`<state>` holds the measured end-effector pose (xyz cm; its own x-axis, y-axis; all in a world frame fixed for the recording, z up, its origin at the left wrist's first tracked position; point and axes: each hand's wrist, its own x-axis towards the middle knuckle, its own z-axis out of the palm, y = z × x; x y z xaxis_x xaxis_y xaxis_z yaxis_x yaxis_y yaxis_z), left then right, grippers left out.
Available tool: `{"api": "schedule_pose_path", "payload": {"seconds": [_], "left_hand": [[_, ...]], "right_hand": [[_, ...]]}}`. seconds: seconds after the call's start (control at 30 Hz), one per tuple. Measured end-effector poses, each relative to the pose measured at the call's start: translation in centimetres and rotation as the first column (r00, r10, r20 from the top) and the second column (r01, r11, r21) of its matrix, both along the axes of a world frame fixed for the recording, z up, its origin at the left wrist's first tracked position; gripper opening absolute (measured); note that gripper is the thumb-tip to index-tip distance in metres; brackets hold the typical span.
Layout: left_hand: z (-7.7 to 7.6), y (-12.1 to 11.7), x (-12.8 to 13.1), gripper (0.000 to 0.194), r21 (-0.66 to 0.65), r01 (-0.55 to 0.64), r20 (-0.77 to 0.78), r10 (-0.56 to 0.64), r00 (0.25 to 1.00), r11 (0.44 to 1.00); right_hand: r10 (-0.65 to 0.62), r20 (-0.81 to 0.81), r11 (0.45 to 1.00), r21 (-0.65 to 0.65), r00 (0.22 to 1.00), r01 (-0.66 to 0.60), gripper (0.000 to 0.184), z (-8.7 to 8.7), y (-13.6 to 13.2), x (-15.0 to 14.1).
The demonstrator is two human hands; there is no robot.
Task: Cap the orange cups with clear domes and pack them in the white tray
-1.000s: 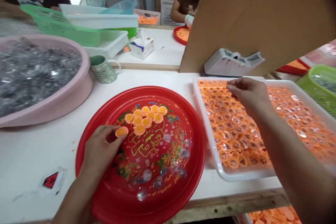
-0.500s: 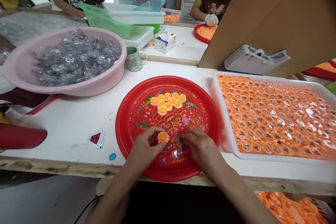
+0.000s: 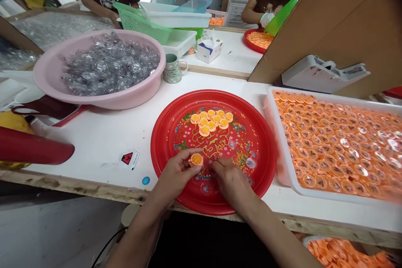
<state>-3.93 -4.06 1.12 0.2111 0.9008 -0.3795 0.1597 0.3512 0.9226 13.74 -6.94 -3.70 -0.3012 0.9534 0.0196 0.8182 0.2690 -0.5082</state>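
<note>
My left hand [image 3: 176,173] pinches a small round orange cup [image 3: 196,159] over the near part of a red patterned tray [image 3: 251,130]. Close beside it, my right hand [image 3: 230,182] rests low on the tray among a few small clear plastic lids [image 3: 250,162]; its fingertips are bent down on one, though I cannot tell if it is gripped. Several filled orange cups [image 3: 212,119] sit clustered at the tray's far side.
A white bin [image 3: 284,176] full of orange cups stands right of the tray. A pink basin [image 3: 47,79] of clear lids sits at the left, with a green mug [image 3: 172,69] behind the tray. Red objects [image 3: 31,147] lie at far left. Other people work at the far table.
My right hand left the white bin and came down onto the red tray next to my left hand. The left hand carried the orange cup toward the near rim. The view pulled back.
</note>
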Motion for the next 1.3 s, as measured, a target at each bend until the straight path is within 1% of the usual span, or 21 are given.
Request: {"api": "schedule_pose_path", "payload": {"seconds": [0.07,0.13,0.27,0.37,0.43,0.47,0.5,0.53,0.57,0.6,0.63,0.7,0.73,0.77,0.8,0.87,0.97,1.03,1.13,1.23,1.3], "left_hand": [[-0.1,0.1,0.2,0.034,-0.002,0.025,-0.002,-0.025,1.000,1.000],[-0.1,0.3,0.4,0.031,-0.009,0.035,-0.006,-0.036,0.999,0.999],[-0.4,0.6,0.8,0.031,-0.036,0.035,-0.014,-0.036,0.999,0.999],[-0.6,0.7,0.8,0.032,-0.035,0.021,-0.026,-0.022,0.999,0.999],[-0.8,0.7,0.7,0.030,-0.027,0.011,-0.012,-0.012,1.000,1.000],[-0.9,0.6,0.7,0.029,-0.025,0.007,0.008,-0.007,1.000,1.000],[-0.9,0.6,0.7,0.028,-0.025,0.004,0.031,-0.003,1.000,1.000],[-1.0,0.5,0.7,0.027,-0.026,0.002,0.049,0.000,0.999,1.000],[-1.0,0.5,0.8,0.026,-0.028,0.005,0.058,-0.004,0.998,1.000],[-1.0,0.5,0.9,0.025,-0.028,0.013,0.058,-0.011,0.998,1.000],[-0.9,0.4,1.1,0.025,-0.026,0.021,0.050,-0.020,0.999,0.999],[-0.7,0.4,1.4,0.025,-0.019,0.034,0.033,-0.033,0.999,0.999],[-0.6,0.4,1.6,0.026,-0.015,0.039,0.032,-0.039,0.999,0.999],[-0.5,0.4,1.8,0.027,-0.010,0.045,0.036,-0.044,0.998,0.999],[-0.4,0.4,2.0,0.027,-0.006,0.053,0.043,-0.052,0.998,0.999],[-0.4,0.3,2.4,0.025,-0.002,0.076,0.054,-0.076,0.996,0.997],[-0.5,0.1,2.8,0.024,-0.010,0.114,0.075,-0.113,0.991,0.993],[-0.7,0.0,3.1,0.027,-0.021,0.103,0.110,-0.100,0.989,0.994],[-0.9,-0.1,3.3,0.029,-0.031,0.083,0.145,-0.077,0.986,0.996],[-1.0,-0.2,3.3,0.030,-0.036,0.113,0.147,-0.106,0.983,0.993],[-1.0,-0.2,3.3,0.030,-0.041,0.126,0.147,-0.119,0.982,0.991]], "right_hand": [[-0.051,0.029,0.999,-0.005,0.998,0.051,0.018,0.1,-0.2,0.7],[-0.060,0.026,0.998,-0.013,0.998,0.061,0.021,0.4,-0.4,1.2],[0.045,0.030,0.999,-0.002,0.999,-0.045,0.021,0.8,-0.8,1.1],[0.069,0.030,0.998,-0.001,0.997,-0.069,0.019,0.6,-0.8,0.9],[0.049,-0.047,0.999,-0.001,0.998,-0.050,0.020,0.4,-0.7,1.1],[0.016,-0.115,1.000,-0.010,0.993,-0.017,0.020,0.3,-0.6,1.4],[-0.047,-0.202,0.999,-0.036,0.978,0.040,0.018,0.3,-0.5,1.7],[-0.137,-0.307,0.989,-0.090,0.942,0.114,0.015,0.3,-0.4,2.1],[-0.238,-0.418,0.968,-0.176,0.877,0.178,0.014,0.4,-0.4,2.4],[-0.338,-0.523,0.935,-0.285,0.782,0.213,0.013,0.6,-0.3,2.8],[-0.427,-0.610,0.894,-0.396,0.667,0.210,0.014,0.8,-0.4,3.1],[-0.543,-0.721,0.826,-0.551,0.430,0.120,0.018,1.4,-0.6,3.6],[-0.572,-0.747,0.807,-0.586,0.339,0.071,0.022,1.6,-0.7,3.7],[-0.590,-0.759,0.795,-0.605,0.276,0.037,0.029,1.9,-0.9,3.8],[-0.603,-0.763,0.787,-0.617,0.232,0.016,0.034,2.2,-1.1,3.8],[-0.619,-0.769,0.776,-0.630,0.160,-0.028,0.034,2.6,-1.3,3.8],[-0.627,-0.778,0.771,-0.628,0.050,-0.109,0.026,3.1,-1.5,3.7],[-0.621,-0.784,0.777,-0.617,0.013,-0.123,0.024,3.1,-1.5,3.7],[-0.601,-0.799,0.794,-0.599,0.012,-0.105,0.024,3.1,-1.6,3.8],[-0.602,-0.797,0.790,-0.603,0.045,-0.109,0.028,3.1,-1.8,3.8],[-0.600,-0.797,0.788,-0.604,0.072,-0.115,0.026,3.3,-1.9,3.8]]}}
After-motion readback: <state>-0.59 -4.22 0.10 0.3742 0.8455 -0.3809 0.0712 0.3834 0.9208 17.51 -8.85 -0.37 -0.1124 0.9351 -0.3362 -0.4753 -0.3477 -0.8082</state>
